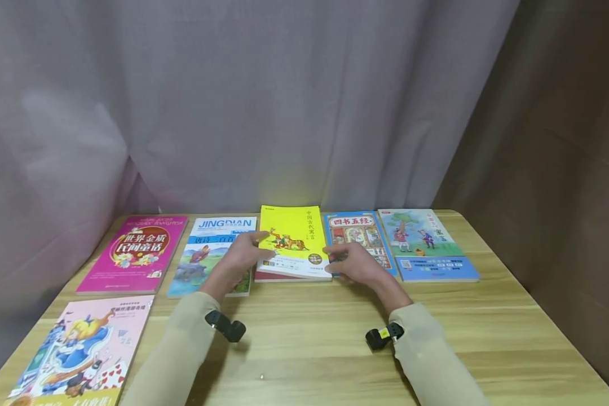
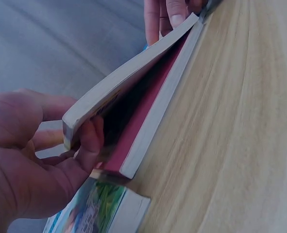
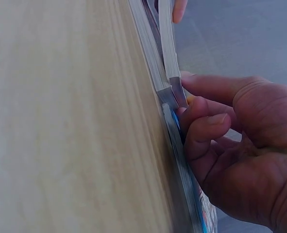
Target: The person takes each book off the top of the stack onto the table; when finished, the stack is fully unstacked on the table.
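Note:
A yellow paperback book (image 1: 291,223) with tigers on its cover lies over a red-covered book (image 2: 145,109) at the back middle of the table. My left hand (image 1: 235,259) grips its left edge, thumb above and fingers underneath. In the left wrist view that end is lifted, leaving a wedge-shaped gap above the red cover. On the opposite edge, my right hand (image 1: 357,264) pinches the yellow book's corner, the thumb over it and curled fingers below. The right end sits lower, close over the red-covered book. Most of the red cover is hidden.
Left of the pair lie a JINGDIAN book (image 1: 200,265) and a magenta book (image 1: 106,265). To the right are a blue-bordered book (image 1: 355,220) and a green-and-blue book (image 1: 431,265). A pink book (image 1: 127,338) lies front left. A grey curtain (image 1: 284,101) hangs behind the wooden table (image 1: 314,338).

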Tool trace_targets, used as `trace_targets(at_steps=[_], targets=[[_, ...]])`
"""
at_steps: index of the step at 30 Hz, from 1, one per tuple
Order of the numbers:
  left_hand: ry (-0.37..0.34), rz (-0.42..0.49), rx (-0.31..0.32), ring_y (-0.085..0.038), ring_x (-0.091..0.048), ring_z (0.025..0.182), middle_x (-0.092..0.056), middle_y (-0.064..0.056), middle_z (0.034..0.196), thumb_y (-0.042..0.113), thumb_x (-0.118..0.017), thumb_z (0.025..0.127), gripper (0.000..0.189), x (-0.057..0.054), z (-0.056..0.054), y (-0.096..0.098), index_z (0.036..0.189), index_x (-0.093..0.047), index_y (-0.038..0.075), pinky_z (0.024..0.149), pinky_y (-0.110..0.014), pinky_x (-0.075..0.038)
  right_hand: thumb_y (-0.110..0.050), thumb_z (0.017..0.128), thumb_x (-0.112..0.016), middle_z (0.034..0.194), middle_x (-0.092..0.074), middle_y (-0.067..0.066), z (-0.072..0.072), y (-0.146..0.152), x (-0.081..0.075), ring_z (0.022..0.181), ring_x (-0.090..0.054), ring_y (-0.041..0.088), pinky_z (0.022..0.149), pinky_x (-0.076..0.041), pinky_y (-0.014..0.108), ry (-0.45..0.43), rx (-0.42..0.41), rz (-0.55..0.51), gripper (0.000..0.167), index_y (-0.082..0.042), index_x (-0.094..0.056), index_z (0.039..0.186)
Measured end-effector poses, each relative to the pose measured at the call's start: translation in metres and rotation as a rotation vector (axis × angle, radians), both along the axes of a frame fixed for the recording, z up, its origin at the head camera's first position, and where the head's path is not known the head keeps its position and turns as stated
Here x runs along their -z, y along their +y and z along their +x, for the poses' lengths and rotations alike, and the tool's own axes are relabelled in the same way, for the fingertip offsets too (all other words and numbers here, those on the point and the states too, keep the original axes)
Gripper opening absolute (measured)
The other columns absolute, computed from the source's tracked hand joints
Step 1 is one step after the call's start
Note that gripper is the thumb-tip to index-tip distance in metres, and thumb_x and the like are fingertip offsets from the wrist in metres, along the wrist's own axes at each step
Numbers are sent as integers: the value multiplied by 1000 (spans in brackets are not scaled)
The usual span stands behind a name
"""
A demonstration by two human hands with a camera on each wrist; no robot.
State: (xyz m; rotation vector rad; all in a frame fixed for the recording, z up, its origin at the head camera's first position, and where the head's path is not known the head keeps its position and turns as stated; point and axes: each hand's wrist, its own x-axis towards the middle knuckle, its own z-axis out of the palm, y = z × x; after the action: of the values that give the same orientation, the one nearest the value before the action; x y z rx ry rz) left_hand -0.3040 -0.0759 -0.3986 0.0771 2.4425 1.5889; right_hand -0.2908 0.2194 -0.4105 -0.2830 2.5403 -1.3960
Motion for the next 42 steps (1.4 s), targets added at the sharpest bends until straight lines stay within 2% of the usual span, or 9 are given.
trace_targets(at_steps=[3, 6, 9, 17, 21, 26, 31, 37, 42], targets=[[-19, 20, 3, -22, -63, 89, -58, -13, 141, 17, -74, 98, 69, 1, 0, -5, 161, -45, 17, 91, -42, -56, -8, 93, -78, 120, -67, 15, -1, -1, 0, 54, -49, 15, 49, -41, 24, 11, -1, 3, 56, -5, -63, 146], [-29, 52, 11, -15, -37, 59, -57, -10, 135, 17, -73, 99, 70, 1, -1, -8, 163, -44, 20, 63, -34, -41, -11, 92, -79, 119, -68, 14, -2, 0, 0, 56, -50, 15, 49, -41, 25, 12, 5, 8, 56, -7, -64, 146], [-28, 62, 13, -12, -43, 60, -52, -13, 150, 16, -74, 98, 71, 1, -1, -11, 163, -44, 20, 60, -28, -42, -13, 92, -80, 118, -69, 13, -3, 0, 1, 56, -51, 16, 50, -41, 26, 6, 11, 17, 55, -9, -65, 145], [19, 37, 37, -10, -46, 58, -49, -26, 158, 14, -75, 97, 72, 2, 0, -23, 161, -44, 10, 57, -24, -44, -12, 93, -78, 120, -69, 14, -1, -1, 2, 56, -52, 16, 50, -41, 26, 0, 18, 34, 52, -6, -66, 143], [11, 88, 35, -8, -37, 53, -46, -23, 161, 11, -73, 97, 72, 0, 3, -29, 162, -42, 9, 53, -22, -38, -9, 92, -78, 120, -69, 15, -2, -3, 2, 54, -51, 14, 50, -41, 25, 5, 38, 52, 51, -4, -66, 142], [-10, 161, 10, -7, -40, 60, -35, -15, 171, 10, -72, 99, 73, -4, 10, -35, 164, -40, 13, 57, -20, -41, -6, 90, -79, 120, -68, 14, -2, -6, 3, 53, -49, 12, 48, -40, 23, -13, 69, 58, 54, -5, -66, 142], [-12, 189, -1, -8, -34, 52, -38, -11, 170, 11, -73, 98, 75, -9, 20, -42, 165, -39, 19, 49, -21, -35, -6, 90, -79, 119, -68, 12, -2, -8, 5, 53, -49, 14, 48, -38, 24, -15, 79, 76, 54, -6, -67, 142], [-3, 163, -2, -6, -34, 48, -40, -10, 168, 17, -74, 98, 74, -14, 29, -54, 164, -41, 27, 45, -22, -34, -7, 90, -80, 122, -68, 13, -4, -9, 5, 56, -52, 14, 49, -41, 24, -14, 96, 100, 55, -7, -66, 143], [6, 240, 25, -6, -42, 49, -34, -14, 172, 11, -71, 100, 74, -17, 37, -61, 165, -38, 21, 47, -22, -39, -8, 90, -81, 123, -68, 14, -4, -10, 6, 57, -53, 14, 49, -43, 24, -5, 104, 109, 55, -6, -66, 143]])
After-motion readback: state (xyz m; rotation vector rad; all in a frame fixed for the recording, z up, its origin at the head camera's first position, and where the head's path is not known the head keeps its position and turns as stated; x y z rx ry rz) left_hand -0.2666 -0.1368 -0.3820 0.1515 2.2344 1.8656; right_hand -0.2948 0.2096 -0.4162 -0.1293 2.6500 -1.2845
